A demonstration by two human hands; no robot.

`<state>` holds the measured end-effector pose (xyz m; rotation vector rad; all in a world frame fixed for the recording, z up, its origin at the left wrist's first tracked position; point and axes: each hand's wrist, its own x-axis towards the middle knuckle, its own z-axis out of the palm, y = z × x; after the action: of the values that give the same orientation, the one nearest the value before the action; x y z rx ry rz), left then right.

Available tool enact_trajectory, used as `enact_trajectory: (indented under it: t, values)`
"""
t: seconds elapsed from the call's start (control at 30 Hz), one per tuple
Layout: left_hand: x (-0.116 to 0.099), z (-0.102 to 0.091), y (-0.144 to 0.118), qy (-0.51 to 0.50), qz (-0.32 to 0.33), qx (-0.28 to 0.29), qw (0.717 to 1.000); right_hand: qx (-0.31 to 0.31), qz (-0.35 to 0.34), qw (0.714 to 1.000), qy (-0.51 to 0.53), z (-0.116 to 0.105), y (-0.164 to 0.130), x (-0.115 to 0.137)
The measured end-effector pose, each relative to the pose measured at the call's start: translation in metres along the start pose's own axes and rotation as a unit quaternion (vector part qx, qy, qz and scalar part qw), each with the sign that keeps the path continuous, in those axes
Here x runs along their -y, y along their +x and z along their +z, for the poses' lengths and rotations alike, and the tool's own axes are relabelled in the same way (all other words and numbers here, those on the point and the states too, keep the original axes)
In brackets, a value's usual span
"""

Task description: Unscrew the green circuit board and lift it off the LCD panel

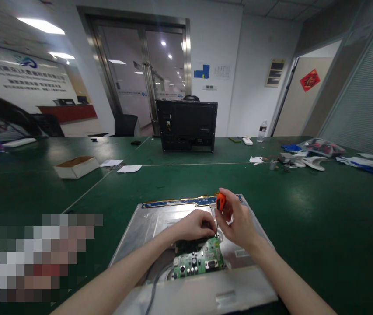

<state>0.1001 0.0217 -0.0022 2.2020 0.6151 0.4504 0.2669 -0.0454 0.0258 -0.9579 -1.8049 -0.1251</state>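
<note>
Gripping an orange-and-black screwdriver (221, 202) nearly upright between thumb and fingers of the right hand (241, 225), pointing its shaft down at the upper right corner of a green circuit board (197, 259), low in the centre of the frame. Curling the left hand (193, 225) just beside the screwdriver's tip, above the board's upper edge, bunching its fingertips narrowly together and leaving any pinched item impossible to tell. Working over a silvery metal panel (132, 238) lying beneath board and hands, with a blue strip (173, 202) along its far edge and a grey cable (154, 288) running toward the bottom of the frame. Sharing the green table (291, 197) with an open white box (76, 169) and paper sheets (129, 169) at centre left, a clear bottle (262, 131) right of centre and a black monitor (186, 124) at upper centre.
</note>
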Motion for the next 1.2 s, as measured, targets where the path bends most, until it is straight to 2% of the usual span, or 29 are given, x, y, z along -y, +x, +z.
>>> enact_trajectory:
  t: [0.17, 0.5, 0.67, 0.83, 1.2]
  values:
    - [-0.0004, -0.0007, 0.001, 0.0, 0.001, 0.006, 1.0, -0.018, -0.01, 1.0, -0.018, 0.0036, -0.0009, -0.0041]
    - [-0.0023, -0.0006, -0.0002, -0.013, 0.016, 0.003, 1.0, 0.028, -0.014, 0.999, 0.028, -0.0046, 0.001, 0.0007]
    - [0.0008, -0.0006, 0.001, -0.01, 0.008, 0.006, 1.0, 0.012, 0.0, 1.0, 0.009, -0.0004, -0.0003, -0.0014]
    - [0.0028, -0.0002, 0.0017, -0.025, -0.005, 0.013, 1.0, -0.012, -0.033, 0.999, -0.024, 0.0024, 0.0003, -0.004]
    - [0.0003, -0.0004, 0.0013, -0.021, -0.017, 0.025, 0.999, 0.029, -0.017, 0.999, 0.025, -0.0052, 0.0016, 0.0015]
